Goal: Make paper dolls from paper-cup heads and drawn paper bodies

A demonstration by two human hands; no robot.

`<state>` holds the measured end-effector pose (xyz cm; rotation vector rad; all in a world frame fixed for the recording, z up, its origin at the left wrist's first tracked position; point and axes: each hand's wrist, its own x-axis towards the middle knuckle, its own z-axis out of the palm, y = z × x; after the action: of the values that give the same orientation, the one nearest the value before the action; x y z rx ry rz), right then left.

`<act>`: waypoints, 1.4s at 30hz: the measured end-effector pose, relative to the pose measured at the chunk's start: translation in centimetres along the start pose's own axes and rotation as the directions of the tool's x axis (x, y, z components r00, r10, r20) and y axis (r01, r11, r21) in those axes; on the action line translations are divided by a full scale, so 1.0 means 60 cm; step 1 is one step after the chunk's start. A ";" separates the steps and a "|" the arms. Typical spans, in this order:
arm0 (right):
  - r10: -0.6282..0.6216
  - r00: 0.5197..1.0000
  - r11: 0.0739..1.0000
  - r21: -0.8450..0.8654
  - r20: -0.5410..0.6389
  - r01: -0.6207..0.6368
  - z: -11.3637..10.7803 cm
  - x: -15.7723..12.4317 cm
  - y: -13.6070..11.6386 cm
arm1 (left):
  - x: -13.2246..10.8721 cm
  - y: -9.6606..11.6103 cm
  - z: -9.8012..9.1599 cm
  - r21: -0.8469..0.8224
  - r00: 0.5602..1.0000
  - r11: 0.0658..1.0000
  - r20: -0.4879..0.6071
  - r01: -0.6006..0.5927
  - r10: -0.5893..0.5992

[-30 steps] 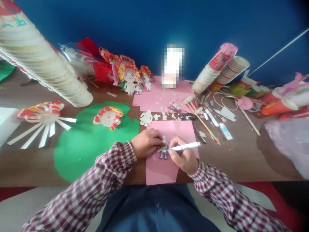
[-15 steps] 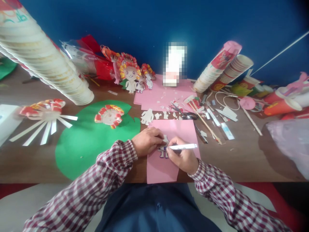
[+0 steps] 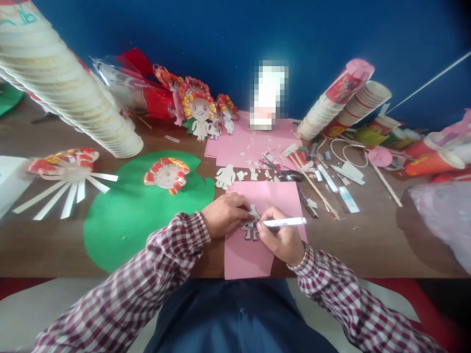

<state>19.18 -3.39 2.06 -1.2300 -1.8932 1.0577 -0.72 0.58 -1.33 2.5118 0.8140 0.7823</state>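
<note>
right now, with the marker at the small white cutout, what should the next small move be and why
Probably a short stroke of the marker along the cutout's edge: purple already outlines its legs, the right hand grips the marker with its tip end there, and the left hand's fingers rest at the cutout's other side, which should steady it.

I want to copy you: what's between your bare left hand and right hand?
There, the head view shows a white, purple-outlined paper figure on a pink paper sheet, and the purple front of a white marker.
</note>
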 end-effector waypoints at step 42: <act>0.036 0.993 0.999 0.033 0.111 -0.040 0.001 0.003 -0.002 | 0.003 0.004 -0.001 -0.004 1.000 1.000 0.011 0.025 -0.025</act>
<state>19.04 -3.28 2.16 -1.2141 -1.9322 1.1967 -0.57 0.54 -1.10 2.4951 0.8377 0.7603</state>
